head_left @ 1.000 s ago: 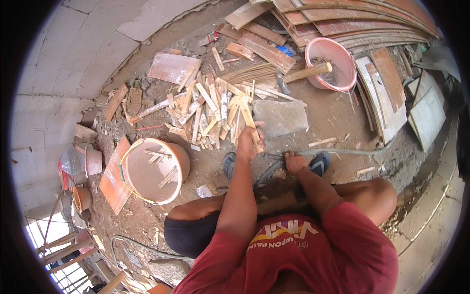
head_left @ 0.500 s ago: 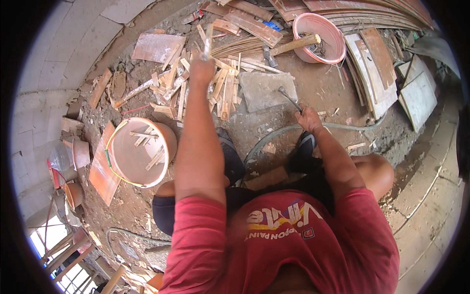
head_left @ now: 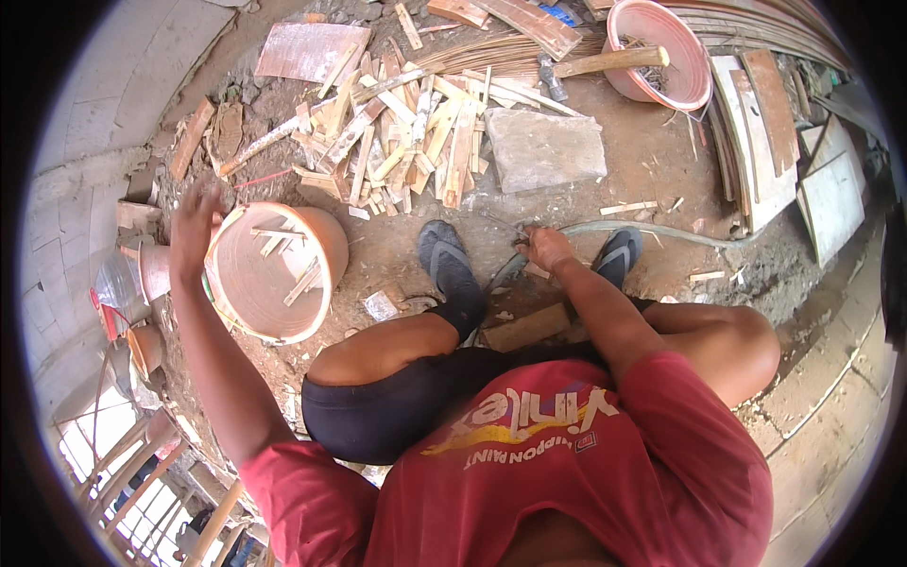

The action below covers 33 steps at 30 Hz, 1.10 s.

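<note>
My left hand (head_left: 196,227) is beside the left rim of a pink bucket (head_left: 336,248) that has a few wood strips (head_left: 300,283) inside. Its fingers look stretched out, a little blurred, and I see nothing held in them. Low between my feet, my right hand (head_left: 546,248) is closed around a thin metal-shafted hammer (head_left: 501,224), which is smeared and hard to make out against the ground. Ahead lies a heap of split wood strips (head_left: 416,132). A flat grey stone slab (head_left: 546,151) sits just right of the heap.
A long-handled hammer (head_left: 605,62) leans on a second pink bucket (head_left: 704,71) at the far right. Boards (head_left: 756,142) are stacked to the right. A hose (head_left: 652,228) crosses the ground past my feet. A block wall (head_left: 85,208) stands at left.
My left hand has swung from above the wood heap down and left to the bucket, and the wood strip is out of it. My right hand has drawn the hammer off the slab, nearer and left.
</note>
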{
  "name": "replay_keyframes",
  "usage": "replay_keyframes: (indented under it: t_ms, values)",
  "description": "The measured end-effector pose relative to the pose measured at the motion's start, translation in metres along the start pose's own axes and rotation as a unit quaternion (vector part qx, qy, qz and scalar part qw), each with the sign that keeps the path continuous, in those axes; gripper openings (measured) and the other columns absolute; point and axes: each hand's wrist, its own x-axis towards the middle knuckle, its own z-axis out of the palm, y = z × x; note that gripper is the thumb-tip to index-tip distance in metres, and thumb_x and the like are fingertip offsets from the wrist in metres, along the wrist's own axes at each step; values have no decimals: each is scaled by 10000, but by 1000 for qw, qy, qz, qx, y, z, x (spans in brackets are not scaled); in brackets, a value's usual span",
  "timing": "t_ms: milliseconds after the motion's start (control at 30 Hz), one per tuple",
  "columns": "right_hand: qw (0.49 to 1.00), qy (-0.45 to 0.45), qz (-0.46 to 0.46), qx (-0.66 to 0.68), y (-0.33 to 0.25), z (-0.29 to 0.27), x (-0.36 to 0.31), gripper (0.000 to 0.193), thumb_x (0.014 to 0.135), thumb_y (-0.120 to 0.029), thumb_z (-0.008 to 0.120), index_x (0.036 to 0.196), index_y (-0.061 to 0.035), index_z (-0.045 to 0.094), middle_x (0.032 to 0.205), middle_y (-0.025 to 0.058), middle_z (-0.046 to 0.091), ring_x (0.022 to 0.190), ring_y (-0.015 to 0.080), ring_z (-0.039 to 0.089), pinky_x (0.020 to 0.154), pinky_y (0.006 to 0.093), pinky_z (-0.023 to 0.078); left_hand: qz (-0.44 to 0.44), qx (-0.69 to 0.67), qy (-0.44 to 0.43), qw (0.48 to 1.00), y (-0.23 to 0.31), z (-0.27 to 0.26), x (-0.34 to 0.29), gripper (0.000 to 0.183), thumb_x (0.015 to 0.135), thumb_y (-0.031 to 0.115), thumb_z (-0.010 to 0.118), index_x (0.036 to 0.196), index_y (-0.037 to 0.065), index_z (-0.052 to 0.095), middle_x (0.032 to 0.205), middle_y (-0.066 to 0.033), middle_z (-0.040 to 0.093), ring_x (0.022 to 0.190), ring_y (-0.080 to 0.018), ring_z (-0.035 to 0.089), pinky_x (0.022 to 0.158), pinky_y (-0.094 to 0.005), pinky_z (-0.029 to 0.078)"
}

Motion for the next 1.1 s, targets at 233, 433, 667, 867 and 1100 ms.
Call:
replay_keyframes:
  t_ms: [233,433,667,867,1100]
  values:
    - [998,-22,23,-54,-18,35,26,374,884,-336,611,1183,-112,606,998,201,684,943,396,648,839,495,504,-182,-146,-5,972,-159,57,-78,442,924,297,571,1313,92,530,1042,-71,632,852,-153,622,687,-281,494]
    - [998,-1,1,-56,-8,32,22,413,867,-348,621,1200,-105,597,1000,239,670,926,418,645,821,502,501,-153,-48,-39,986,-203,105,-60,433,890,245,618,1253,16,558,901,-101,665,791,-168,633,648,-294,500]
    - [997,-12,-35,-62,-5,34,27,375,896,-319,559,1196,-97,595,1006,250,660,946,439,625,827,513,489,-162,193,-109,962,-258,132,-41,476,821,309,608,1236,75,597,1248,-186,607,1167,-357,564,1009,-432,437]
    - [995,-44,-90,-25,-17,11,8,295,925,-331,536,1100,-106,609,925,233,664,898,431,627,787,504,491,-107,386,-152,904,-344,179,-39,440,935,373,456,1270,111,570,1328,-144,571,1210,-335,552,1014,-570,397]
    - [990,93,-110,-11,-19,-169,-32,228,922,-263,596,1091,-116,641,882,222,659,842,424,625,748,470,504,-111,256,-118,953,-305,154,-41,374,899,322,530,1101,12,585,1115,-268,625,1082,-421,582,902,-502,464]
